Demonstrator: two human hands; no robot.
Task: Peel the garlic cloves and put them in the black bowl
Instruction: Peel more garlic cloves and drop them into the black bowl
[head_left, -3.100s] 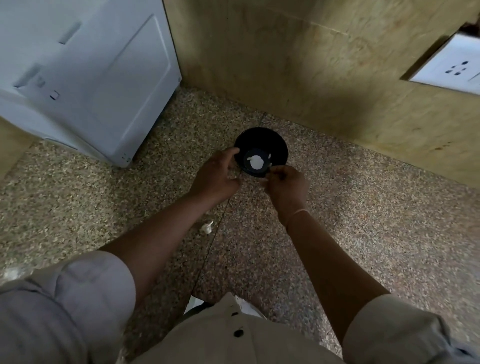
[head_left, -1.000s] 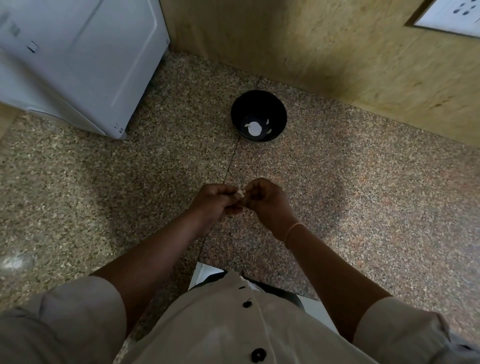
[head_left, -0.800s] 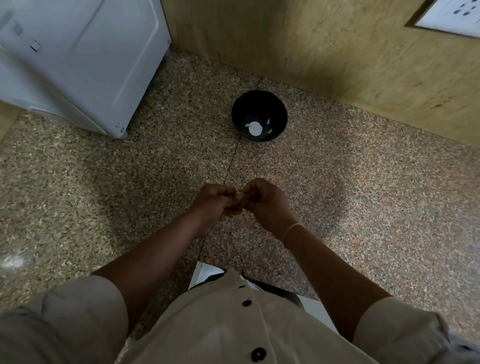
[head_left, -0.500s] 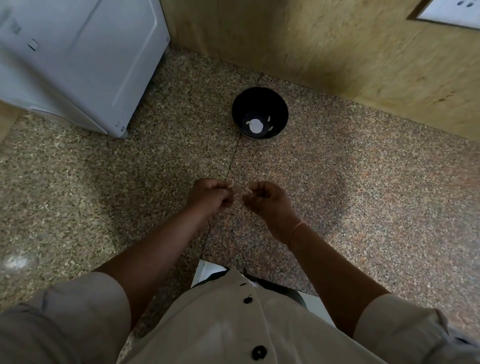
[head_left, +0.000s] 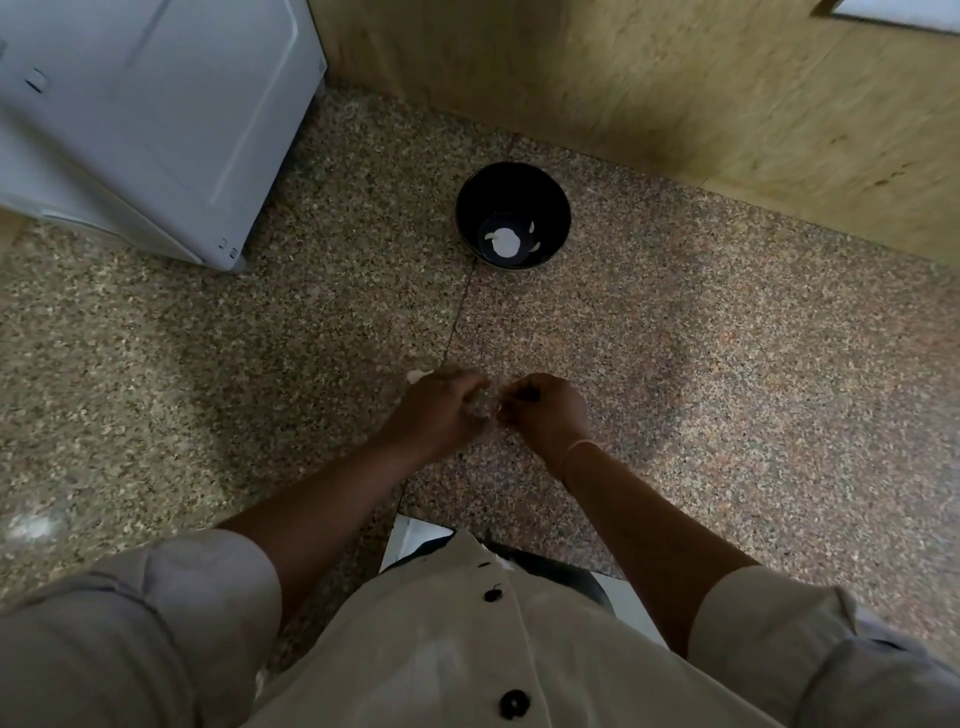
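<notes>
Your left hand (head_left: 436, 410) and right hand (head_left: 545, 413) are close together with fingers curled. The fingertips are blurred, so I cannot tell what either grips. A pale scrap (head_left: 418, 375) shows at the left hand's far edge. The black bowl (head_left: 498, 187) stands on the surface (head_left: 675, 338) well beyond both hands, with white pieces (head_left: 505, 243) inside.

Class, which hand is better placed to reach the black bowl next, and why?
Probably the right. The right hand sits nearly in line with the bowl; the left hand is further off to the side. Blur hides what each hand holds.
</notes>
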